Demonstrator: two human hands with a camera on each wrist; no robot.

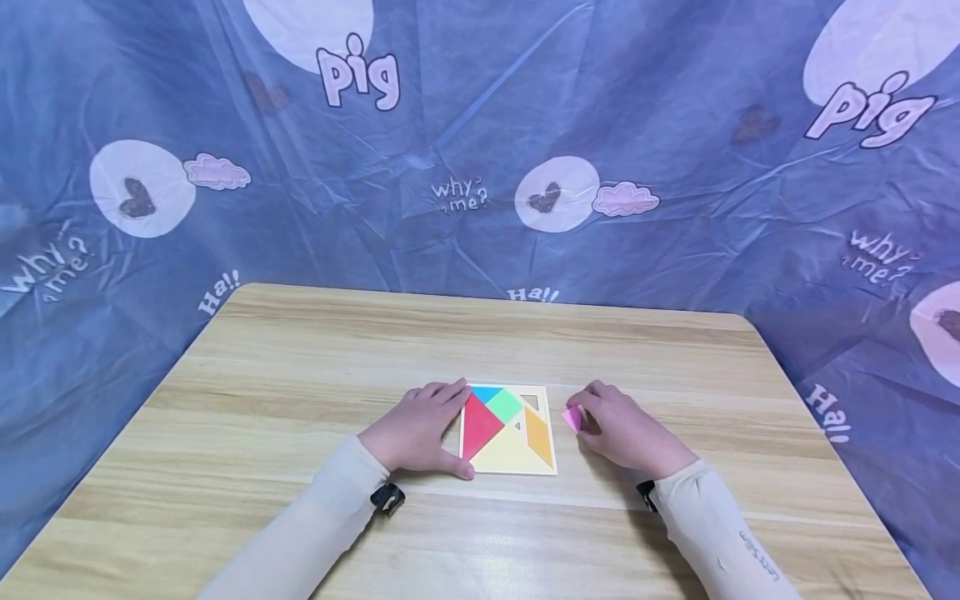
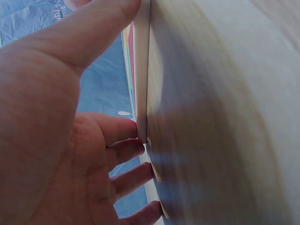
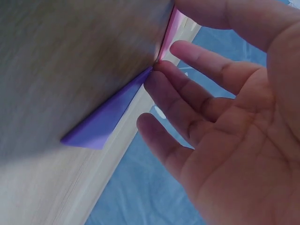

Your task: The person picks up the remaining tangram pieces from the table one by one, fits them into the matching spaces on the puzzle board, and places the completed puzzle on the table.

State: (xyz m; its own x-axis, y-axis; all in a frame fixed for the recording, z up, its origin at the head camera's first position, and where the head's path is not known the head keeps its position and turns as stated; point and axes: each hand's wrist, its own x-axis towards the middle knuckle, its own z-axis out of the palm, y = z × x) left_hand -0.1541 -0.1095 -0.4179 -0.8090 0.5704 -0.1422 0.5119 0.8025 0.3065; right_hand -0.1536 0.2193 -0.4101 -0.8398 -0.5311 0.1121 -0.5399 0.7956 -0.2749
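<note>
A tangram board with a pale frame lies on the table, holding red, blue, green, yellow and orange pieces. My left hand grips the board's left side, thumb at the near corner and forefinger at the far corner; the left wrist view shows the board's side edge between them. Just right of the board, my right hand pinches a pink triangle piece between thumb and forefinger. A purple triangle piece rests on the table by the other fingertips in the right wrist view; the hand hides it in the head view.
Under everything is a wood-grain table. A blue printed cloth hangs behind it and around both sides. Gaps show in the board near its upper right corner and its middle.
</note>
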